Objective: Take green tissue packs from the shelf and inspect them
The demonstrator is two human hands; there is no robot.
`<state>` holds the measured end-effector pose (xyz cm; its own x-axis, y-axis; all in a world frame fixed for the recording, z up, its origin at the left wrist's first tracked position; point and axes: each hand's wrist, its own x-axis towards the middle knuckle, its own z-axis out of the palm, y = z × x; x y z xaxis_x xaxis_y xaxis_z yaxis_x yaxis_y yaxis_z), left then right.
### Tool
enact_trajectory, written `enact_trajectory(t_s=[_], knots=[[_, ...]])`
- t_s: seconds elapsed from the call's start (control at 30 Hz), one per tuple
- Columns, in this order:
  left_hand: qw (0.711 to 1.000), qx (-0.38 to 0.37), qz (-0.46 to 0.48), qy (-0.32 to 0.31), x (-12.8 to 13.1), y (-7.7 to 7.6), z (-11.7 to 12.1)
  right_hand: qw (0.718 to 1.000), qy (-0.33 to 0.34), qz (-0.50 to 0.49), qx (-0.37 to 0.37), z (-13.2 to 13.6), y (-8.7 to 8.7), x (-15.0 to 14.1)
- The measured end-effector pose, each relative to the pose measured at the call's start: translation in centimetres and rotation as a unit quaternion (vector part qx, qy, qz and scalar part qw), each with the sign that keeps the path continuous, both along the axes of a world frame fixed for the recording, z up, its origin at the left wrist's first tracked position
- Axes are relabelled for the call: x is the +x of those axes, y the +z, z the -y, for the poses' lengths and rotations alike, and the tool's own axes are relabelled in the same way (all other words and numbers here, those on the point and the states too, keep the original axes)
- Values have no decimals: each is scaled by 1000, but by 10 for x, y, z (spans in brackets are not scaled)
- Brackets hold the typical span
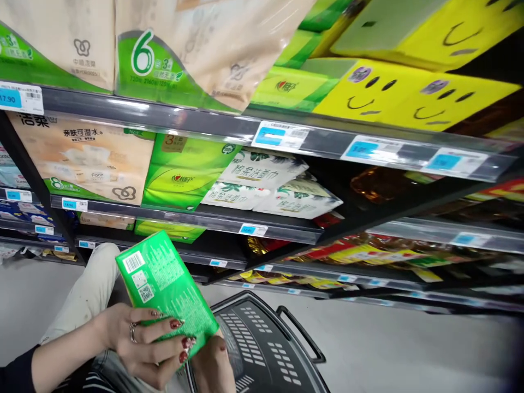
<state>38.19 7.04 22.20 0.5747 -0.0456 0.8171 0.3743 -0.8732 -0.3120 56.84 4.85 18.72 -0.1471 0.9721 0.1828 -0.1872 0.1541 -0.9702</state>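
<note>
We note a dark shelf unit (184, 113) spanning most of the view, its tiers stacked with paper goods, and grey floor (388, 349) below it. Beige packs (215, 38) stand on the upper tier at left; yellow packs (446, 101) with smiling faces lie to their right. On the tier beneath, we record white packs (282, 188) stacked at the right end. A black basket (262, 339) with slotted walls and a side handle (302, 331) sits at lower centre. At lower left we see a leg in pale trousers (85, 295). The green pack (174, 292) is held tilted, between leg and basket as we view it, printed face upward. Left hand (141, 344): clamped on the pack, fingers laid across its face; thumb hidden. Right hand (215, 365): closed on the pack's lower end, thumb at the corner, other fingers hidden from us. Smaller items: price labels (280, 135) along the shelf edges, a barcode (132, 262) near the pack's upper corner, dark red nails, and a ring (133, 332) on the left hand.
</note>
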Motion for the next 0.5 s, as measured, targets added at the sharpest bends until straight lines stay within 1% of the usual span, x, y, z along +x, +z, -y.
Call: enact_trajectory(t_s=[0.03, 0.1, 0.13, 0.17, 0.2, 0.27, 0.3, 0.33, 0.37, 0.43, 0.47, 0.5], knots=[[999, -8, -21, -27, 2, -6, -2, 998, -18, -36, -37, 2, 2, 2], [993, -67, -61, -80, 8, -15, -4, 986, -51, -102, -123, 0, 2, 11], [986, -112, -79, -99, 12, -19, -4, 975, -75, -126, -165, -3, -2, 20], [976, -160, -98, -109, 14, -23, -4, 963, -102, -144, -201, -6, -10, 34], [966, -203, -116, -111, 16, -28, -3, 951, -140, -154, -229, -8, -21, 51], [950, -259, -147, -89, 12, -44, -1, 919, -236, -148, -279, -4, -55, 96], [944, -279, -162, -66, 6, -55, 0, 895, -300, -130, -304, 3, -75, 119], [939, -298, -169, -38, -2, -67, 0, 870, -351, -103, -330, 11, -97, 141], [930, -320, -181, -10, -13, -81, 0, 849, -385, -82, -352, 21, -120, 161], [914, -368, -164, 45, -39, -109, -2, 819, -419, -39, -390, 39, -166, 190], [907, -389, -146, 70, -53, -120, -3, 809, -425, -15, -406, 46, -189, 200], [892, -415, -146, 99, -67, -129, -5, 799, -428, 17, -423, 49, -210, 206]])
